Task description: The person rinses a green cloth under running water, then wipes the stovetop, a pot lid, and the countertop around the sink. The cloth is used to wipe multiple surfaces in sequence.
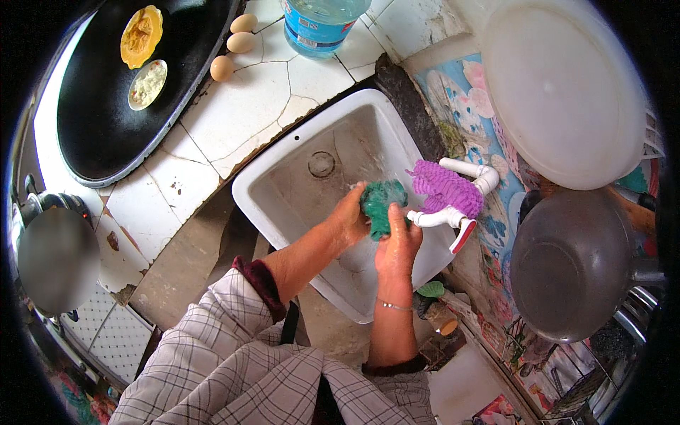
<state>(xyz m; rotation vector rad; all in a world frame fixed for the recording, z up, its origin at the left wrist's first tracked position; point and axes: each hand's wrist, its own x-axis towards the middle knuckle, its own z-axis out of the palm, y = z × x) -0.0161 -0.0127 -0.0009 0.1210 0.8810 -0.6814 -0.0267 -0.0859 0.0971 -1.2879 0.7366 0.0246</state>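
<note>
Both of my hands hold a wet green scrubbing cloth (382,204) over a white ceramic sink (292,175). My left hand (353,215) grips it from the left side. On the other side my right hand (397,244) presses it with the thumb on top. Water splashes over the cloth beside the spout of a white plastic tap (438,218), whose lever is red and white. A purple knitted cloth (449,188) is draped over the tap's pipe, close to my right hand. The fingers under the green cloth are partly hidden.
A black wok (106,133) holds a cut pumpkin piece (141,37) and a small bowl of white food (147,85). Eggs (222,68) and a large water bottle (321,26) stand on cracked tiles. At right hang a dark pan (571,265) and a whitish round basin (563,90).
</note>
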